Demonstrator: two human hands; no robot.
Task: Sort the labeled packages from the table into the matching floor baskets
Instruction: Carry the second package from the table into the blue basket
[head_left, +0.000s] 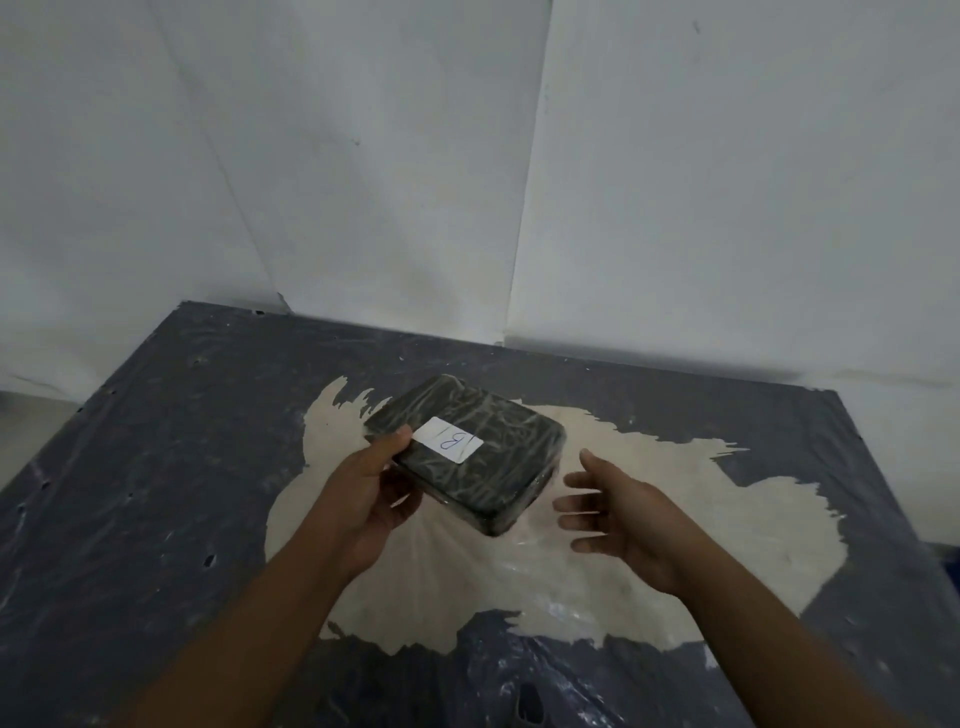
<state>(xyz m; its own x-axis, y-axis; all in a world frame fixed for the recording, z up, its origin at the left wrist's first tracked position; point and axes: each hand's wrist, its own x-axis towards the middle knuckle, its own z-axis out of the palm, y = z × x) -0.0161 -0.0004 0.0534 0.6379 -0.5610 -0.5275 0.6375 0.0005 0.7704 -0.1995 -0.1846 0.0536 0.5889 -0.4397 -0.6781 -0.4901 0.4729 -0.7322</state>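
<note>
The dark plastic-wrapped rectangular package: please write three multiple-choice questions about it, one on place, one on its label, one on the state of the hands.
1. Where is the dark plastic-wrapped rectangular package?
A. In a basket
B. In the left hand, above the table
C. On the floor

2. Which letter is on its white paper label?
A. B
B. C
C. D

3. How is the right hand?
A. Closed on the package
B. Out of view
C. Open, beside the package

Answers: 1 B, the left thumb and fingers grip its edge. 2 A, a handwritten B shows. 3 C, its fingers are spread and apart from the package.
</note>
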